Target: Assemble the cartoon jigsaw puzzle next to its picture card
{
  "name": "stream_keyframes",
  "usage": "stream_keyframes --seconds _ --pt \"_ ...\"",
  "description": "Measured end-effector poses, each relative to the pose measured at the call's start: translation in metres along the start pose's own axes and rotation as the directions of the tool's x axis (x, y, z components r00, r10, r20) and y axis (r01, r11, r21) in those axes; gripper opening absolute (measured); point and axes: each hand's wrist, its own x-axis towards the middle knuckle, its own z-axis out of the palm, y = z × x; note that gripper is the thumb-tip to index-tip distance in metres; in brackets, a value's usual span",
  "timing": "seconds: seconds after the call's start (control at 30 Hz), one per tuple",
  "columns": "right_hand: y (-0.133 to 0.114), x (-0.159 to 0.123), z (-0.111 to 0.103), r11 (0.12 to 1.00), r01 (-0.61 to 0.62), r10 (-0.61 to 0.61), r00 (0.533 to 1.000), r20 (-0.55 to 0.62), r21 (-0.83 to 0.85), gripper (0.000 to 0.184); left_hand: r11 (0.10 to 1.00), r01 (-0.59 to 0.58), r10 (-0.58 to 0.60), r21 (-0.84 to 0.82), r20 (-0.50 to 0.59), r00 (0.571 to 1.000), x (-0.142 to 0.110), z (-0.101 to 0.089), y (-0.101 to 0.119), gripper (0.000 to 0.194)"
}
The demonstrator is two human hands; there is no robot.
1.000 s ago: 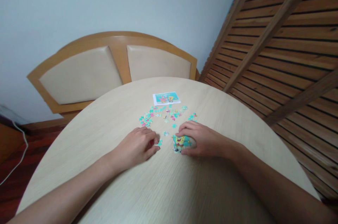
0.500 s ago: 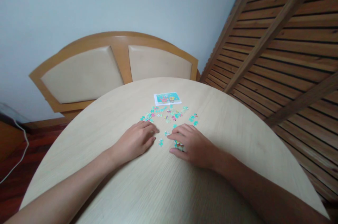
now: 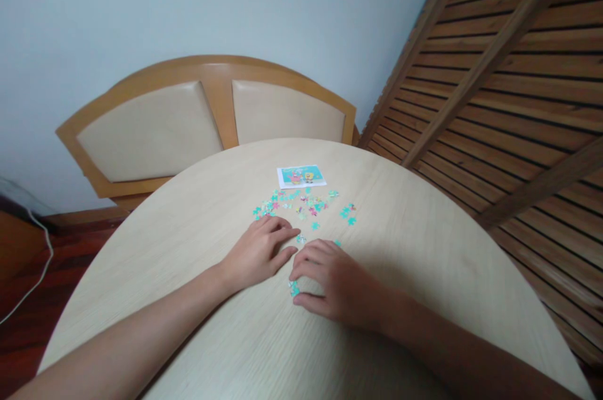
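Note:
My right hand (image 3: 332, 274) rests low over the table with its thumb and fingers curled around a turquoise-and-white jigsaw piece (image 3: 294, 289) at the fingertips. Its palm hides whatever lies beneath. To its left, my left hand (image 3: 258, 250) lies on the tabletop with thumb and index finger apart, holding nothing. The left index fingertip is right beside a small pale jigsaw piece (image 3: 301, 238). Beyond both hands spreads a loose scatter of turquoise, pink and yellow jigsaw pieces (image 3: 315, 205). Another turquoise piece (image 3: 338, 243) shows just past the right knuckles.
A picture sheet (image 3: 301, 176) with two cartoon figures lies behind the pieces on the round pale wooden table (image 3: 198, 199). A small group of pieces (image 3: 349, 213) sits to the right. A padded wooden chair back (image 3: 211, 111) stands beyond, with a slatted wooden panel (image 3: 494, 86) at right.
My right hand has come nearer and slightly left, now at the turquoise-and-white jigsaw piece. My left hand has shifted right, its index finger stretching out toward the pale piece.

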Motion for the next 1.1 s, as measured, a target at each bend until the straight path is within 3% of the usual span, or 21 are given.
stream_keyframes --seconds 0.1,0.2,0.43,0.67,0.83,1.1 --pt "0.000 -0.001 0.001 0.996 -0.083 0.083 0.997 0.002 0.010 0.034 1.000 -0.003 0.003 0.005 -0.006 1.000 0.001 0.002 0.001 0.024" --pt "-0.001 -0.002 0.003 0.994 -0.099 0.099 0.995 -0.014 0.044 0.027 1.000 0.005 -0.005 -0.002 -0.029 1.000 0.002 0.003 0.000 0.020" --pt "0.005 0.001 0.003 0.991 -0.125 0.128 0.989 -0.080 0.036 0.029 0.995 0.031 -0.035 -0.090 -0.050 0.998 0.002 0.007 -0.002 0.011" --pt "0.023 0.006 0.002 0.965 -0.258 0.243 0.948 -0.206 -0.052 0.025 0.979 0.060 -0.069 -0.196 -0.041 0.997 0.004 0.008 -0.003 0.010" --pt "0.026 0.010 0.004 0.928 -0.365 0.339 0.910 -0.239 -0.074 0.022 0.974 0.059 -0.070 -0.218 -0.039 0.997 0.005 0.007 -0.002 0.011" --pt "0.029 0.012 0.008 0.910 -0.408 0.378 0.892 -0.246 -0.080 0.022 0.974 0.067 -0.079 -0.218 -0.044 0.996 0.004 0.008 -0.002 0.010"
